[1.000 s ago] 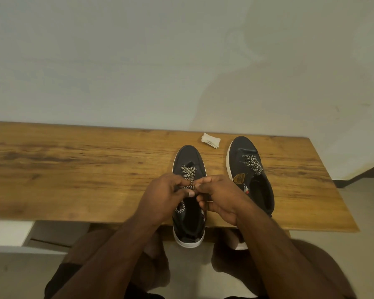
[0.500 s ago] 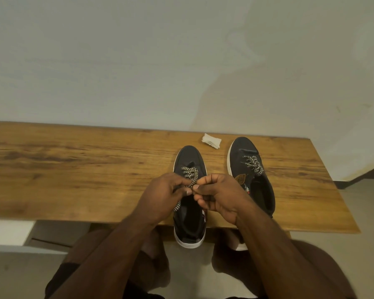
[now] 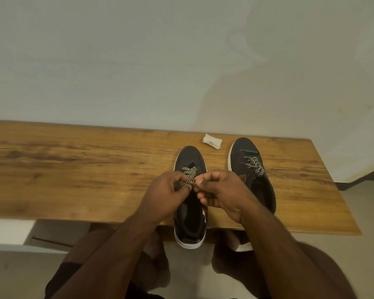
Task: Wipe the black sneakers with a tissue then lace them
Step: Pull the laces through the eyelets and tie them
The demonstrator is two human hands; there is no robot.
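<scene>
Two black sneakers with white soles stand toe-away on the wooden bench [image 3: 73,169]. The left sneaker [image 3: 189,156] has its heel over the bench's near edge. Its black-and-white speckled lace [image 3: 189,176] crosses the upper eyelets. My left hand [image 3: 166,195] pinches that lace between thumb and fingers. My right hand [image 3: 222,193] meets it over the tongue, fingers curled and pinching the lace's other end. The right sneaker [image 3: 246,149] carries its own speckled lace [image 3: 254,165] across its eyelets. A folded white tissue [image 3: 212,141] lies beyond, between the toes.
A pale wall rises directly behind the bench. The bench's right end stops near a dark skirting strip [image 3: 363,180]. My knees sit under the near edge, and a white ledge [image 3: 9,231] shows at lower left.
Both hands have shifted slightly away from me along the left sneaker, drawing the lace tighter over its eyelets. The right sneaker and tissue have stayed put.
</scene>
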